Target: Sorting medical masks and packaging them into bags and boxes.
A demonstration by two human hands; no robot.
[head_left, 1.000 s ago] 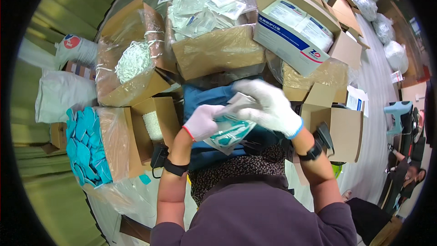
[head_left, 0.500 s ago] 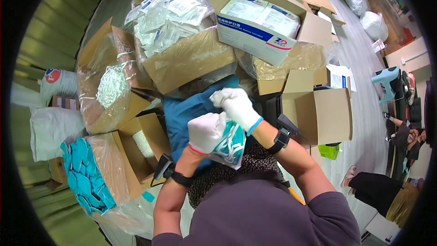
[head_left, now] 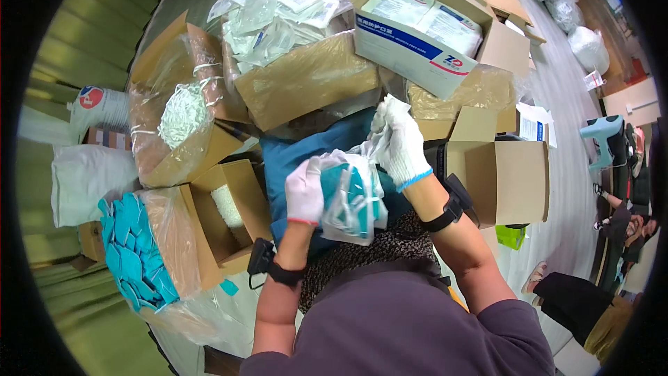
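Note:
A clear plastic bag [head_left: 356, 216] with a teal face mask and white ear loops inside lies over my lap. My left hand [head_left: 305, 193], in a white glove with a red cuff, is closed on the bag's left side near its top. My right hand [head_left: 402, 143], in a white glove with a blue cuff, pinches the bag's gathered upper end, drawn up to the right. Its fingertips are partly hidden by the crumpled film. Beneath the bag is a blue cloth [head_left: 278, 167] across my knees.
Teal masks [head_left: 136, 254] fill a lined box at left. Behind it, a carton [head_left: 233, 226] holds small white pieces, and another holds white ear-loop cords [head_left: 184, 113]. Ahead are packaged masks [head_left: 289, 10] and a white-blue box [head_left: 410, 56]. An open carton [head_left: 518, 184] stands at right.
My right hand has moved right and up, drawing out the bag's upper end. My left hand stays at its side. The view has shifted slightly.

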